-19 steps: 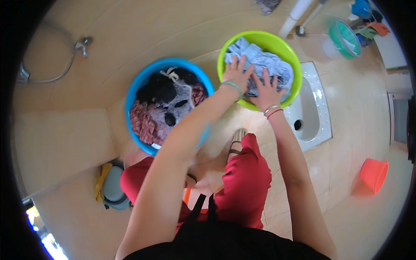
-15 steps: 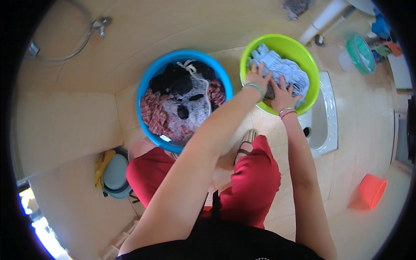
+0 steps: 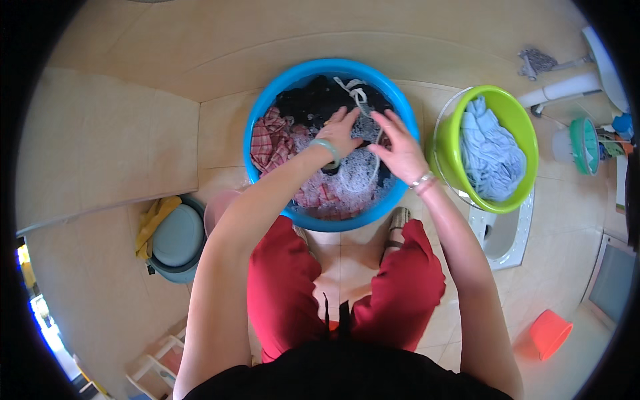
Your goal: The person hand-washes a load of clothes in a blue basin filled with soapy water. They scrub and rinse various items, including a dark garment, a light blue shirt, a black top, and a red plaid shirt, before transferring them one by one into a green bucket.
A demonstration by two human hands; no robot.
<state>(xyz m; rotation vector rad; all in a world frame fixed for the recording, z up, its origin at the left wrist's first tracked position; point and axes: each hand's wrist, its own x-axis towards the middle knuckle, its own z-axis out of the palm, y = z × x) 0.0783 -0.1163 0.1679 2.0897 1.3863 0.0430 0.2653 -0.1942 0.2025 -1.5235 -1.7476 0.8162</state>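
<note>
A round blue basin (image 3: 261,100) holds sudsy water with dark clothes (image 3: 303,100), a red plaid garment (image 3: 270,137) and a white drawstring (image 3: 360,93). Over its middle is my left hand (image 3: 341,133), fingers stretched out and gripping nothing. My right hand (image 3: 403,153) reaches in over the basin's right side, its fingers apart and empty. Whether the fingertips touch the wet clothes I cannot tell. To the right stands a lime-green bucket (image 3: 530,127) with a bunched light-blue striped garment (image 3: 492,150) in it.
A white squat toilet (image 3: 510,243) lies beside and below the green bucket. An orange-red bucket (image 3: 551,335) stands at the lower right. On the left are a grey-blue basin (image 3: 179,233) with a yellow cloth (image 3: 155,227) and a pink tub (image 3: 219,207). A teal-lined bin (image 3: 584,147) stands far right.
Both hands have left the light-blue garment in the green bucket and moved left over the blue basin. The view has turned, so the basin and bucket appear further right.
</note>
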